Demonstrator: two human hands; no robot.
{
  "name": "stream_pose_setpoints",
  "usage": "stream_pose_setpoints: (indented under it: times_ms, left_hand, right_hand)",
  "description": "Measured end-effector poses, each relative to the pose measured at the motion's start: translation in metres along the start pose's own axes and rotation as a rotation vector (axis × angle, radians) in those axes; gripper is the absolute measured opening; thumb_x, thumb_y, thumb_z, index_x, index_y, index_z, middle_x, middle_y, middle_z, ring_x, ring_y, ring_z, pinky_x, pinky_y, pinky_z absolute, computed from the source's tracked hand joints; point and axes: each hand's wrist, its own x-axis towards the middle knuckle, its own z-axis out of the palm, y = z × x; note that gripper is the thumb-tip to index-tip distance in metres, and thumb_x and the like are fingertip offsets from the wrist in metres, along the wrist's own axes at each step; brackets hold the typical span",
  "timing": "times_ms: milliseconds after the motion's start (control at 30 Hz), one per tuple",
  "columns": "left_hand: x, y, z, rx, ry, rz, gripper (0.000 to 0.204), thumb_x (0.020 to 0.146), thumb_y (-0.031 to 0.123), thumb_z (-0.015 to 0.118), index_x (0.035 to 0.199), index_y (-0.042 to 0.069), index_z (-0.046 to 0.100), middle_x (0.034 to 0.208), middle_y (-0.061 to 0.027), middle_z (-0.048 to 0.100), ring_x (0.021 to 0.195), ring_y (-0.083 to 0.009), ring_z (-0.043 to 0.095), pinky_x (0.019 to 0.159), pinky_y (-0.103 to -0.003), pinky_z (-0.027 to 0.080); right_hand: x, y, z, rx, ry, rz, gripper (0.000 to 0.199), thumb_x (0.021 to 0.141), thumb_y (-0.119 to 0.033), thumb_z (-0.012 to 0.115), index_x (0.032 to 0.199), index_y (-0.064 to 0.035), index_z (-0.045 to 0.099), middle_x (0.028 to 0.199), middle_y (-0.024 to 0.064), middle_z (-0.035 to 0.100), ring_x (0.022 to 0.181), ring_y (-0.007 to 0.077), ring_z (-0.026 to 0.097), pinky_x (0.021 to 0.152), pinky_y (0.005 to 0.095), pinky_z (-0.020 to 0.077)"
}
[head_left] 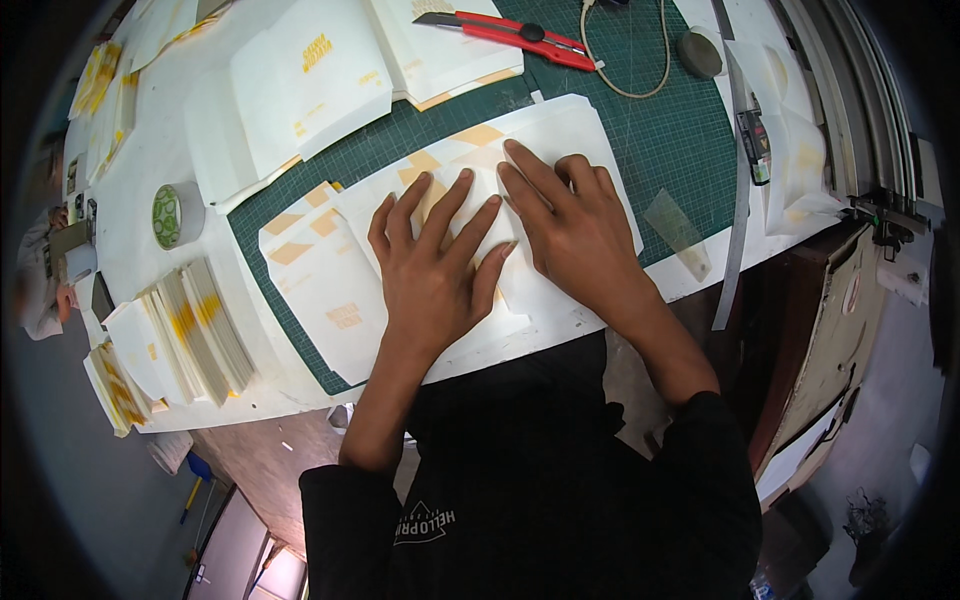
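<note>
two hands lie flat on a white paper sheet (pixel 560 140) with pale orange patches, which rests on the green cutting mat (pixel 660 140) near the table's front edge. the left hand (pixel 430 275) has its fingers spread wide and pressed down, gripping nothing; the right hand (pixel 570 225) lies just beside it, fingers extended and a little closer together, also flat and empty, the two hands touching near the middle of the sheet.

the risk i judge here is slipping: several loose sheets overlap under the palms, so uneven pressure could skew a layer or set a crooked crease. another printed sheet (pixel 320 270) pokes out at the left and could drag along.

around them, a red utility knife (pixel 520 32) lies at the far edge of the mat, well apart from the fingers, beside a looped cord (pixel 640 80). a metal ruler (pixel 738 190) runs down the right side of the mat. a green tape roll (pixel 172 215) sits left of the mat, with stacks of folded paper pieces (pixel 195 335) nearer the table edge. larger folded white sheets (pixel 300 90) crowd the far left of the mat, leaving little room to slide the work that way.
</note>
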Motion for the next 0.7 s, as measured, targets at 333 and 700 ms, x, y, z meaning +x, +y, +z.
stream_pose_setpoints:
  times_ms: [333,700]
  left_hand:
    - [-0.002,-0.003,-0.004,-0.018,-0.083,0.010,0.073,0.082,0.056,0.080,0.137,0.009,0.067,0.154,-0.0108,0.054,0.143,-0.0400,0.042,0.120,-0.062,0.021]
    - [-0.002,-0.002,-0.004,0.007,-0.110,0.023,0.077,0.081,0.059,0.080,0.139,0.009,0.066,0.156,-0.0121,0.050,0.144,-0.0391,0.040,0.120,-0.061,0.020]
  right_hand:
    - [0.002,0.019,-0.019,0.215,-0.149,0.000,0.060,0.083,-0.026,0.081,0.138,-0.0073,0.066,0.157,0.0007,0.053,0.096,0.0264,0.052,0.090,0.0372,0.0485]
    - [0.007,0.029,-0.024,0.242,-0.267,-0.033,0.073,0.077,-0.037,0.086,0.140,-0.0061,0.065,0.161,0.0017,0.048,0.099,0.0268,0.051,0.092,0.0365,0.0500]
